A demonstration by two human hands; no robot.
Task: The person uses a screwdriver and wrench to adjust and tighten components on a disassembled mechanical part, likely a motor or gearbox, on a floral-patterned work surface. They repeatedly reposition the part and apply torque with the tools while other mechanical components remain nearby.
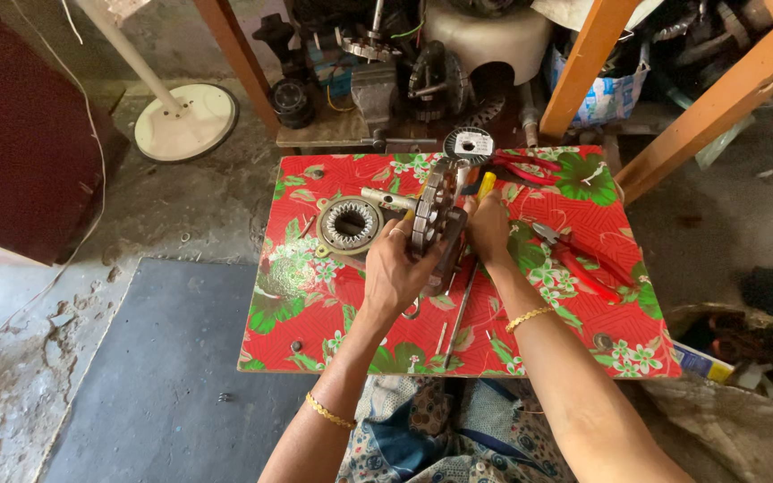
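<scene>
Seen from above: a low table (583,322) covered in red floral cloth, with both hands meeting just above its centre.

Left hand (395,273) closed around a round metal motor core (428,215), held on edge, fingers curled over its near rim and thumb at the side. Core raised off the cloth, slightly toward 12 o'clock from table centre, with a short shaft (385,199) sticking out toward 9 o'clock.

Right hand (489,228) pressed against the core from the 3 o'clock side, fingers bent and gripping a yellow-handled tool (485,186) whose handle pokes up toward 12 o'clock. Tip of the tool hidden behind the core; cannot tell where it touches.

At 9 o'clock from the hands, flat on the cloth: a toothed metal ring (349,223), just beside the left wrist's line but apart from it. At 12 o'clock, near the far edge: a small spool of wire (469,143). At 1 o'clock: red-handled pliers (525,167). At 3 o'clock: a second pair of red-handled cutters (574,259), lying diagonally. Under the forearms, running toward 6 o'clock: a thin metal rod (460,313).

Gold bracelets on both wrists. Beyond the table at 12 o'clock, a cluttered shelf of motor parts (386,80); at 10 o'clock on the floor, a white round fan base (185,121).
</scene>
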